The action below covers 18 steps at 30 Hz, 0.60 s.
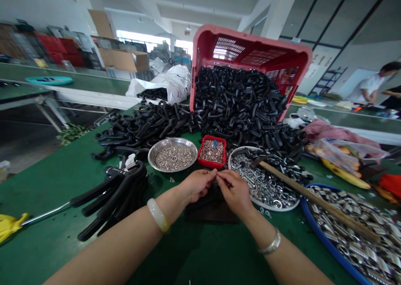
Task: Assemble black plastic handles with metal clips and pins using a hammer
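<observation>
Dark block (211, 213) lies below the left hand (198, 185) and right hand (234, 190), fingertips pinched, meeting (anything grasped is indiscernible).

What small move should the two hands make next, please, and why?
Probably the right hand should ease slightly away from the left hand, just in front of the red tray. Their fingertips meet closely, and whatever may be between them is too small or hidden to tell; a little gap might let it be checked.
</observation>
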{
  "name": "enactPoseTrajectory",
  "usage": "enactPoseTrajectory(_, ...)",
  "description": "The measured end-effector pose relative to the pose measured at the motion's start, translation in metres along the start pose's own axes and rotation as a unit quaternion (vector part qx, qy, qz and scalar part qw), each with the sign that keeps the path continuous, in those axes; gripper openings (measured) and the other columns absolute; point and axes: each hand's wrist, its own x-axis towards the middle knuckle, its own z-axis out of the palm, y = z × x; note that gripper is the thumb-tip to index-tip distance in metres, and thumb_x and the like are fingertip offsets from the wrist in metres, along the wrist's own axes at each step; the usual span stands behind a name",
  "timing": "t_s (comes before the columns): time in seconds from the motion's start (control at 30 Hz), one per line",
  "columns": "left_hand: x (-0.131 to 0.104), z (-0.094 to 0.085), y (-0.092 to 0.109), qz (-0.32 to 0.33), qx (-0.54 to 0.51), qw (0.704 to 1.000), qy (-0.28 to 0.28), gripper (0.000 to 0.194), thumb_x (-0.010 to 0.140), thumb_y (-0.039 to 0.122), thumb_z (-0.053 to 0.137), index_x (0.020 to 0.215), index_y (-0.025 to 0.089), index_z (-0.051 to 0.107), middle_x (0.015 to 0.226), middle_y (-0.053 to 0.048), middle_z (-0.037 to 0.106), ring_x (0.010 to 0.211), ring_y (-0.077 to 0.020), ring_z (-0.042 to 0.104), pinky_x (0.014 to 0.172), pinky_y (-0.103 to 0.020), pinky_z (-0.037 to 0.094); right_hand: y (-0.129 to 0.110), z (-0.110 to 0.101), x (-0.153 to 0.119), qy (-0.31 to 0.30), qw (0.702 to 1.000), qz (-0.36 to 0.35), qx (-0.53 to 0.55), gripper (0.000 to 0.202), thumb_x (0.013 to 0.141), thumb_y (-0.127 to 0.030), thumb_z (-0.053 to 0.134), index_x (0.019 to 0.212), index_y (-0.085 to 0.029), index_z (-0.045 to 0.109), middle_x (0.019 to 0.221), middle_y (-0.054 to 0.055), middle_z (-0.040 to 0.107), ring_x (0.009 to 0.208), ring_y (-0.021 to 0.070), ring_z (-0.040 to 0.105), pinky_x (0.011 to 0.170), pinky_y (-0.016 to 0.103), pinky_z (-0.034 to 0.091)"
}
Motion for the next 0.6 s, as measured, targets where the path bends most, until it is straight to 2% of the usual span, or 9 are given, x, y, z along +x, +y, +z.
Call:
enactPoseTrajectory(0.2, -0.0037, 0.0038, 0.0006, 0.034, 0.01, 0.999, -0.004, 0.046, 0.06, 0.058, 0.061, 0.072, 0.017, 0.043, 0.049, 0.009, 0.031, 0.039, -0.0017, 0.022, 0.04, -0.017, 0.008, -0.0012, 0.0026, 0.0045, 0.015, 0.989, 0.066, 0.131, 0.011, 0.079, -0.023, 0.055, 0.084, -0.021, 0.066, 0.082, 0.004, 0.064, 0.078, 0.0152, 0.059, 0.072, 0.029, 0.047)
enactPoseTrajectory(0.3, -0.0046, 0.0038, 0.0002, 0.044, 0.009, 0.999, -0.009, 0.045, 0.062, 0.057, 0.06, 0.071, 0.017, 0.042, 0.05, 0.009, 0.03, 0.039, -0.0018, 0.021, 0.039, -0.017, 0.008, -0.0008, 0.0046, 0.0054, 0.032, 0.983, 0.08, 0.161, 0.009, 0.077, -0.024, 0.058, 0.081, -0.02, 0.065, 0.079, 0.003, 0.064, 0.074, 0.0147, 0.059, 0.069, 0.028, 0.047)
enactPoseTrajectory(0.47, -0.0061, 0.003, -0.0021, 0.04, 0.012, 0.999, 0.014, 0.043, 0.065, 0.056, 0.059, 0.07, 0.018, 0.041, 0.05, 0.01, 0.027, 0.039, -0.0019, 0.019, 0.039, -0.018, 0.007, 0.0004, 0.0031, 0.0055, 0.011, 0.991, 0.058, 0.122, 0.01, 0.078, -0.025, 0.055, 0.077, -0.02, 0.064, 0.076, 0.003, 0.062, 0.072, 0.0149, 0.057, 0.067, 0.028, 0.046)
enactPoseTrajectory(0.6, -0.0089, 0.0041, -0.0003, 0.044, 0.03, 0.998, 0.046, 0.039, 0.064, 0.053, 0.061, 0.07, 0.017, 0.045, 0.051, 0.009, 0.031, 0.039, -0.0023, 0.022, 0.038, -0.018, 0.009, 0.0043, 0.0024, 0.003, 0.007, 0.991, 0.09, 0.094, 0.012, 0.081, -0.027, 0.051, 0.081, -0.019, 0.059, 0.073, 0.003, 0.061, 0.068, 0.0147, 0.056, 0.063, 0.027, 0.046)
